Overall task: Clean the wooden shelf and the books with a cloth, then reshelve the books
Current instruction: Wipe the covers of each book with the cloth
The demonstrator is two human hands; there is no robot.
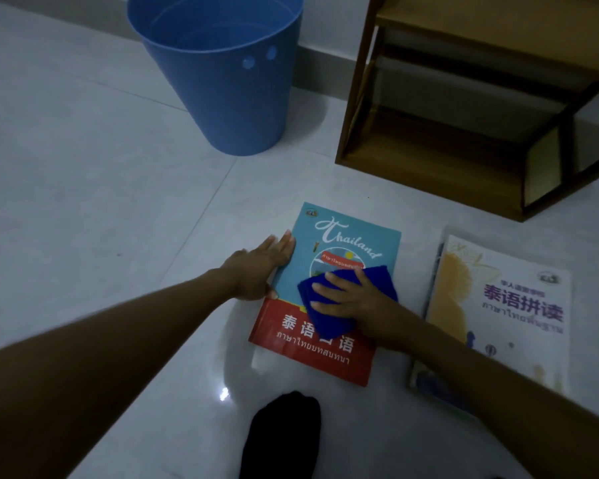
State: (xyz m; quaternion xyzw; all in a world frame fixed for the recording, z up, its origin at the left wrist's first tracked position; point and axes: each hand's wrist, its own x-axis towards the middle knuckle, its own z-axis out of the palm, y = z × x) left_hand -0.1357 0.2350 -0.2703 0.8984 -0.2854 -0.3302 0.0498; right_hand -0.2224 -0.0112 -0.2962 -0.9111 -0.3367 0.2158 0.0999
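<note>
Two flat hands work the teal-and-red paperback book [343, 233] on the white tiled floor [118, 188]. The left hand [260, 267], fingers straight, pins its edge (likely against sliding). The right hand [353, 302], fingers spread, presses the folded blue cloth [320, 321] onto the cover.

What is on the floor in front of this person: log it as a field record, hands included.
left hand: flat on the left edge of the Thailand book, fingers straight
right hand: presses the blue cloth onto that book's cover
Thailand book: face up on the tiled floor
white book: face up to the right, apart, seemingly atop another
wooden shelf: on the floor beyond the books
blue bin: upright, left of the shelf
</note>
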